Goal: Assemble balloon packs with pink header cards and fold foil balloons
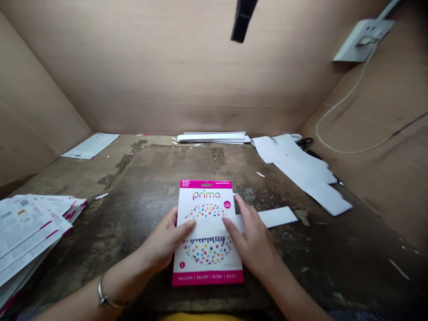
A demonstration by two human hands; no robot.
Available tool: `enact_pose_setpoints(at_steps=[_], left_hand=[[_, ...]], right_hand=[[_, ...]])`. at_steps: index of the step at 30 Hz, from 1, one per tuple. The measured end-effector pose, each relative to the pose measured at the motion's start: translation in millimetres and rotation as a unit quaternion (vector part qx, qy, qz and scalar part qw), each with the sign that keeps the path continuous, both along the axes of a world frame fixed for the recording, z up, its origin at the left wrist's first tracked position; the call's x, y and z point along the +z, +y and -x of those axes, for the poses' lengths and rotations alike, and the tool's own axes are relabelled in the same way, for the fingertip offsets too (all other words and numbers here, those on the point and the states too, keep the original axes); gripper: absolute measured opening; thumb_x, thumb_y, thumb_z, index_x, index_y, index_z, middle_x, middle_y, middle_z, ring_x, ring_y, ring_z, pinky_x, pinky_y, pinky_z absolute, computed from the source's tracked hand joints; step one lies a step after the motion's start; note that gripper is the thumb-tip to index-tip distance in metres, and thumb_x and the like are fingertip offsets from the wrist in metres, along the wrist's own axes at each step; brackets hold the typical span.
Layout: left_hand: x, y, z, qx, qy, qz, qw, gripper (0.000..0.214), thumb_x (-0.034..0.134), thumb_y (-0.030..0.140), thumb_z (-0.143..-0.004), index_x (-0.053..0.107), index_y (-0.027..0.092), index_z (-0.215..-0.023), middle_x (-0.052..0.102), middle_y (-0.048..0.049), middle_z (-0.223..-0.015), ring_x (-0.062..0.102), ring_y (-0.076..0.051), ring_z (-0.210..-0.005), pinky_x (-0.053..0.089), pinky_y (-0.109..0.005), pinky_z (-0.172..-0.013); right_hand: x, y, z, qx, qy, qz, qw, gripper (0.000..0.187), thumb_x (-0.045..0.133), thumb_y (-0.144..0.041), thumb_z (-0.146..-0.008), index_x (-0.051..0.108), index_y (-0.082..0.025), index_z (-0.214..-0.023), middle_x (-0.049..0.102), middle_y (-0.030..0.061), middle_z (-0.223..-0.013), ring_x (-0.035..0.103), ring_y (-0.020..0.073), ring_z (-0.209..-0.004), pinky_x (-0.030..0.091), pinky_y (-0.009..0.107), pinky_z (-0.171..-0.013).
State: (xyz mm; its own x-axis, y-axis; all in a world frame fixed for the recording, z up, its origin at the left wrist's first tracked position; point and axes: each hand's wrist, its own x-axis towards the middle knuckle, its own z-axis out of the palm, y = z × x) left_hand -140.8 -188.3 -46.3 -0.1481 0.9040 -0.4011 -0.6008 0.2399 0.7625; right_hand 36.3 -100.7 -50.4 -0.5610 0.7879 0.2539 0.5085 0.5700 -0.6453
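A balloon packet (207,263), pink and white with "prima" lettering and colourful dots, lies before me on the worn table. A white paper strip (209,227) crosses its face, covers part of the printed balloon and runs out to the right beneath my right hand. My left hand (169,236) grips the packet's left edge, its thumb pressing the strip's end. At the right edge, my right hand (252,234) has its thumb on the strip and its index finger stretched along the packet's side. The undersides of both hands are hidden.
Several printed cards (30,227) are piled at left, and another card (92,146) lies at the back left. White strips (214,137) are stacked by the back wall. More white paper (301,174) spreads at right near black-handled scissors (306,141). A cable hangs from a socket (364,40).
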Motion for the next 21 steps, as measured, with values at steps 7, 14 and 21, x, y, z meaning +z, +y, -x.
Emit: enact_pose_setpoints(at_steps=[7, 14, 21], left_hand=[[-9.2, -7.5, -12.5, 0.037, -0.039, -0.031, 0.998, 0.059, 0.069, 0.032, -0.077, 0.038, 0.020, -0.125, 0.061, -0.0170, -0.119, 0.065, -0.030, -0.097, 0.053, -0.044, -0.082], [4.0, -15.7, -4.4, 0.067, 0.019, -0.008, 0.998, 0.066, 0.073, 0.034, -0.071, 0.039, 0.019, -0.125, 0.064, -0.0163, -0.113, 0.066, -0.031, -0.092, 0.055, -0.044, -0.078], [-0.5, -15.2, -4.7, 0.112, 0.099, -0.012, 0.989, 0.060, 0.070, 0.035, -0.073, 0.039, 0.019, -0.122, 0.063, -0.0141, -0.115, 0.064, -0.030, -0.098, 0.054, -0.044, -0.081]], right_hand=[[15.0, 11.1, 4.5, 0.054, 0.068, 0.226, 0.970, 0.031, 0.041, -0.042, -0.094, 0.055, -0.017, -0.103, 0.065, 0.0097, -0.104, 0.063, 0.0221, -0.091, 0.050, 0.032, -0.075], [24.7, 34.6, -20.8, 0.056, -0.097, 0.079, 0.990, 0.025, 0.055, -0.041, -0.085, 0.054, -0.019, -0.074, 0.060, -0.0013, -0.070, 0.056, 0.0165, -0.065, 0.042, 0.027, -0.058], [40.1, 9.3, -29.8, -0.021, -0.121, -0.252, 0.960, 0.028, 0.050, -0.026, -0.086, 0.063, -0.011, -0.106, 0.060, 0.0161, -0.116, 0.049, 0.0307, -0.114, 0.037, 0.050, -0.100]])
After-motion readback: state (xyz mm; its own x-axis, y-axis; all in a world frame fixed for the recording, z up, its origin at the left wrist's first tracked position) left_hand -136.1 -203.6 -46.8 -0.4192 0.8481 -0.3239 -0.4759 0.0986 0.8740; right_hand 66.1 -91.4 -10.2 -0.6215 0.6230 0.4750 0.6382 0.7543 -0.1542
